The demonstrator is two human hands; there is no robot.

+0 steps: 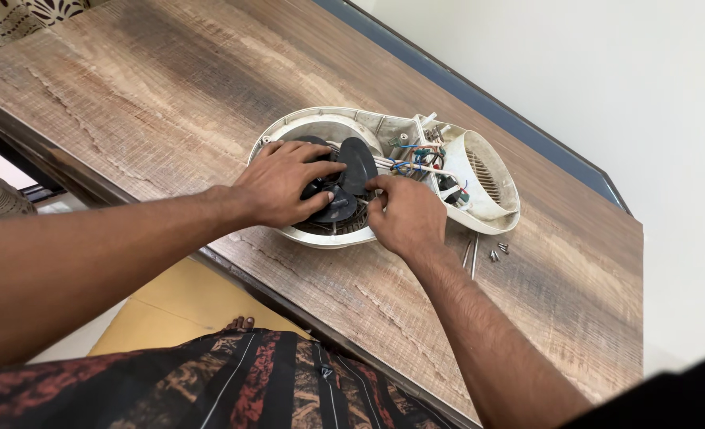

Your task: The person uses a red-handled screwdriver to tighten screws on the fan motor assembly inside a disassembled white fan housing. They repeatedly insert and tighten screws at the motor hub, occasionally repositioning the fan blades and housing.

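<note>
An opened white plastic appliance housing (479, 208) lies on the wooden table (170, 95). Inside sits a black fan blade (358, 163) and a bundle of coloured wires (420, 157). My left hand (279, 184) rests on the black fan, fingers spread over its hub. My right hand (404, 214) is at the fan's right edge, fingertips pinched at a wire beside the blade. What the right fingertips grip is hidden.
Several small screws (498, 252) and a thin metal rod (473, 254) lie on the table just right of the housing. The table's near edge runs diagonally past my patterned-cloth lap (233, 381). A white wall (606, 79) stands behind.
</note>
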